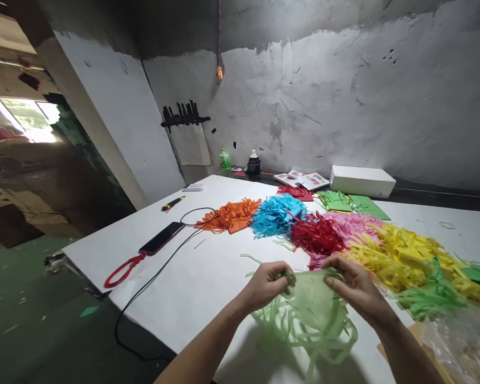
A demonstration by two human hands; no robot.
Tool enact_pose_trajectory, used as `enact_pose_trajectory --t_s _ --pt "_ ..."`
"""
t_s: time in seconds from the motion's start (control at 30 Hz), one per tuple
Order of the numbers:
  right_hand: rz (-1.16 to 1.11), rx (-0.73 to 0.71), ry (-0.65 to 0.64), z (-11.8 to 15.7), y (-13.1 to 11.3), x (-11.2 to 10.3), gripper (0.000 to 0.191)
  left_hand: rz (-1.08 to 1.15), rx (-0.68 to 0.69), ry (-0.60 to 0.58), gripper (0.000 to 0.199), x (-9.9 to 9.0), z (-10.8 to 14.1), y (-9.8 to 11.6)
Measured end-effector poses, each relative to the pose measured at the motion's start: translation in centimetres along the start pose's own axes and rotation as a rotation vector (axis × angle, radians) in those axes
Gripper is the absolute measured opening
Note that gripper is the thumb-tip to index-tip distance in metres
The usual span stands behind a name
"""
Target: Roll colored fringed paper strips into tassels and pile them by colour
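Observation:
A light green fringed tissue sheet (314, 301) is stretched between my two hands above the white table (164, 298), its cut strips hanging down in loops toward me. My left hand (270, 285) pinches its upper left corner, fingers closed. At the upper right corner, my right hand (354, 288) grips the sheet between thumb and fingers. Beyond my hands lie fringed paper bundles: orange (232, 215), blue (278, 214), dark red (318, 234), pink (356, 226), yellow (412, 253) and green (432, 293).
A phone (162, 238) with a red strap and a black cable (160, 273) lie on the left, near a cutter knife (173, 204). At the back stand a white box (362, 181), printed cards (312, 181) and bottles (254, 163). Clear plastic (464, 336) lies at the right front.

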State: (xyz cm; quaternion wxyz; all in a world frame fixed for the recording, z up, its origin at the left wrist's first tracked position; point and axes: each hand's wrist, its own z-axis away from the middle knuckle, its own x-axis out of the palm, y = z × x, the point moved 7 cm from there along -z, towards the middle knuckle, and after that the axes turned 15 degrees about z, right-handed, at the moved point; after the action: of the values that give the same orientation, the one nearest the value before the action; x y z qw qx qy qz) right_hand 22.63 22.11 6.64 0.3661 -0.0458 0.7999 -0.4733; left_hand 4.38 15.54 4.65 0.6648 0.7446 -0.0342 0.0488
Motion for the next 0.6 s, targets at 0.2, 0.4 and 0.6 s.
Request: enact_pose_trajectory --t_s 0.2,0.4,0.6 --pt "-0.165 0.121 -0.226 -0.3 2.3 4.3 0.023 0.258 -0.055 0.041 0.033 -1.4 0.8 1.3" --pt "-0.335 0.115 -0.186 0.5 1.5 2.0 0.021 0.252 -0.091 0.045 0.034 -3.3 2.8 4.7" --pt "-0.377 0.157 -0.210 3.3 -0.4 -1.8 0.050 0.245 -0.160 -0.089 0.027 -2.5 3.9 7.3"
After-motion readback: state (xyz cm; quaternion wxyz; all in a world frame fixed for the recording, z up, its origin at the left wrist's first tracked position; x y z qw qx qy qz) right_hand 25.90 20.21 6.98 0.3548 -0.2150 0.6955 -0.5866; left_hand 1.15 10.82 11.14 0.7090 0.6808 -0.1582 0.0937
